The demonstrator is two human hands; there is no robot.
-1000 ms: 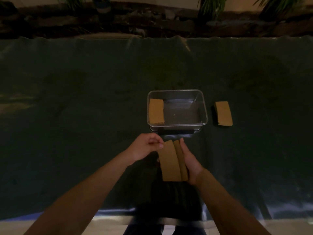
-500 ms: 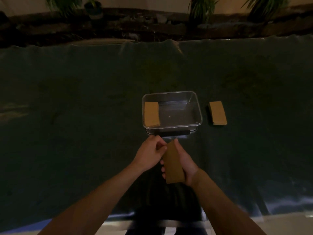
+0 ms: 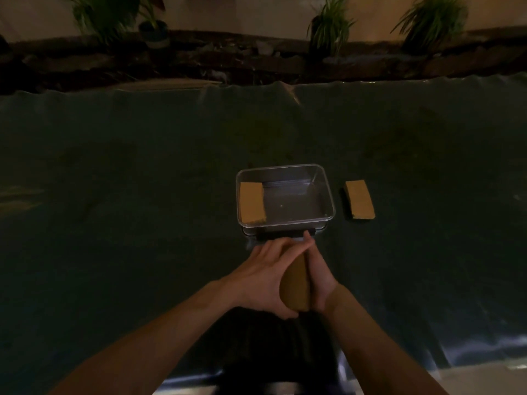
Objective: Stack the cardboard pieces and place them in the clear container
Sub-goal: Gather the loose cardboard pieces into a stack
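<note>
A small stack of brown cardboard pieces (image 3: 296,286) stands on edge between my two palms, just in front of the clear container (image 3: 328,195). My left hand (image 3: 265,277) lies flat against the stack's left face, and my right hand (image 3: 318,276) presses its right side. The fingertips of both hands meet above the stack. Inside the container, a cardboard stack (image 3: 251,202) lies flat against the left wall. Another cardboard stack (image 3: 359,202) lies on the cloth to the right of the container.
A dark green cloth (image 3: 128,195) covers the table. The container sits on a low black stand (image 3: 282,233). Potted plants (image 3: 328,27) and a dark ledge run along the far side. The table's near edge is at the bottom of the view.
The two fanned pieces have been squared into one stack. My left hand went from pinching the top corner to lying flat on the stack, and both palms closed around it.
</note>
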